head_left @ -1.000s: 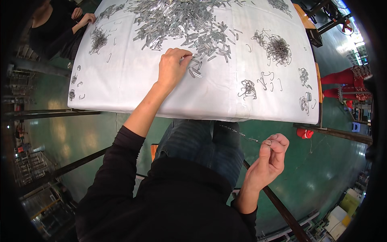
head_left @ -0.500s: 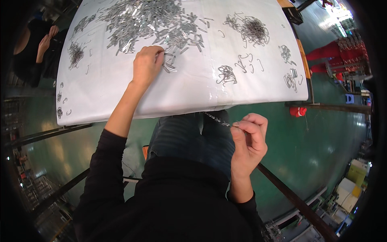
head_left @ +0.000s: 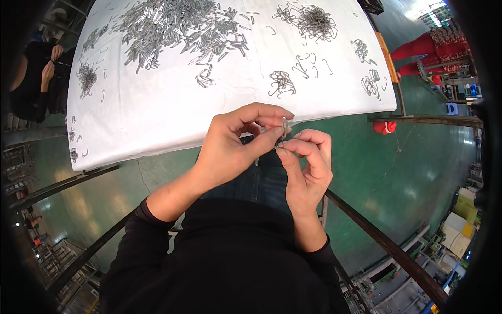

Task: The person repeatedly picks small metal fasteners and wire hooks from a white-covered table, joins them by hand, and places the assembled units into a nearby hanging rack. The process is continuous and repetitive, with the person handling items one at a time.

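Over my lap, just off the table's near edge, both hands meet fingertip to fingertip. My left hand point(head_left: 227, 144) is closed, pinching a small shiny metal link point(head_left: 284, 123) between thumb and fingers. Thumb and forefinger of my right hand point(head_left: 308, 175) pinch the end of a thin metal chain point(head_left: 276, 147). Fingers hide most of the chain, and whether the link touches it I cannot tell. Beyond them on the white-covered table point(head_left: 167, 115) lies a large heap of elongated metal links point(head_left: 172, 31), with a few loose links point(head_left: 204, 78) nearer me.
Toward the right of the table sit a tangled pile of wire hooks point(head_left: 316, 25), a smaller cluster of hooks point(head_left: 282, 83) and several loose ones. More small hook piles point(head_left: 87, 79) line the left side. Another person point(head_left: 36, 78) sits at the far left; red-trousered legs point(head_left: 418, 57) show at right.
My left hand has come from the link heap toward me and right, bringing a link to my right hand. My right hand has shifted slightly left and up, keeping its pinch.
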Demonstrator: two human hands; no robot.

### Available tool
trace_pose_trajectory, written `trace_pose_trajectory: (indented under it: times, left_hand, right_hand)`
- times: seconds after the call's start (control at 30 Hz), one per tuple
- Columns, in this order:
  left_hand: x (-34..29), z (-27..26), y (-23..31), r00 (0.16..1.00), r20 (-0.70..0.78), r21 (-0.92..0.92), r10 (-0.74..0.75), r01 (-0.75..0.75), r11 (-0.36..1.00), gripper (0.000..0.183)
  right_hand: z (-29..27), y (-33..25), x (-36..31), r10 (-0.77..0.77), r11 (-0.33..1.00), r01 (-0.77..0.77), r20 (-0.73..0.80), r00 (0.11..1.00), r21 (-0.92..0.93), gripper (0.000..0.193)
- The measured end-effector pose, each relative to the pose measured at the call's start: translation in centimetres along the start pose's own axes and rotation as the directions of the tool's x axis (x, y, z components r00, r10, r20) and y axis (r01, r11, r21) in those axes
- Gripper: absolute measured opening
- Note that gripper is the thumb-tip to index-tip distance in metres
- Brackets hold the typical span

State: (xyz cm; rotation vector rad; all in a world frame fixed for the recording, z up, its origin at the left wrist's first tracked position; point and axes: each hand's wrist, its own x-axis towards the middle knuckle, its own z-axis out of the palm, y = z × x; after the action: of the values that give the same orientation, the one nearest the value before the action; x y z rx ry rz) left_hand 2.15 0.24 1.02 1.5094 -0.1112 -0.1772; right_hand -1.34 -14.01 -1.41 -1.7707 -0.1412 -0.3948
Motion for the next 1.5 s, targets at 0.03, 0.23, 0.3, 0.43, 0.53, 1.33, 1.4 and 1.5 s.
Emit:
trace_pose_trajectory:
  times: [0.03, 0.23, 0.3, 0.43, 0.53, 1.33, 1.4, 1.5]
  left_hand:
    - [-0.1, 0.1, 0.0, 0.998, -0.010, 0.028, 0.057, -0.057, 0.998, 0.020]
    - [-0.6, 0.2, 0.0, 0.982, -0.026, 0.236, 0.189, -0.178, 0.955, 0.014]
    - [-0.7, 0.3, 0.1, 0.982, -0.028, 0.258, 0.186, -0.173, 0.950, 0.012]
    - [-0.7, 0.2, 0.1, 0.978, -0.004, 0.298, 0.211, -0.200, 0.933, 0.014]
    - [-0.4, 0.2, -0.4, 0.952, 0.004, 0.301, 0.307, -0.294, 0.907, 0.016]
    - [-2.1, 0.3, -0.9, 0.977, 0.054, 0.179, 0.209, -0.215, 0.960, 0.014]
    - [-2.2, 0.2, -1.0, 0.975, 0.052, 0.192, 0.218, -0.224, 0.955, 0.014]
    - [-2.3, 0.4, -1.1, 0.969, 0.044, 0.197, 0.242, -0.246, 0.949, 0.013]
  right_hand:
    - [0.0, 0.1, 0.0, -0.010, 1.000, 0.010, -0.006, 1.000, -0.014, 0.010]
    - [0.0, 0.2, 0.0, -0.016, 1.000, 0.016, -0.034, 0.999, -0.013, 0.010]
    - [0.0, 0.2, 0.1, -0.008, 1.000, 0.008, -0.037, 0.999, 0.002, 0.010]
    - [0.0, 0.4, 0.1, -0.011, 1.000, 0.011, -0.035, 0.999, -0.015, 0.010]
    - [-0.1, 0.7, 0.1, 0.006, 1.000, -0.007, -0.027, 1.000, -0.028, 0.010]
    - [-2.2, 14.0, 17.0, 0.539, 0.700, -0.108, 0.424, 0.728, -0.706, 0.017]
    - [-2.5, 14.1, 17.4, 0.513, 0.686, -0.099, 0.383, 0.768, -0.721, 0.017]
    - [-1.3, 14.0, 18.2, 0.480, 0.622, -0.062, 0.316, 0.818, -0.781, 0.019]
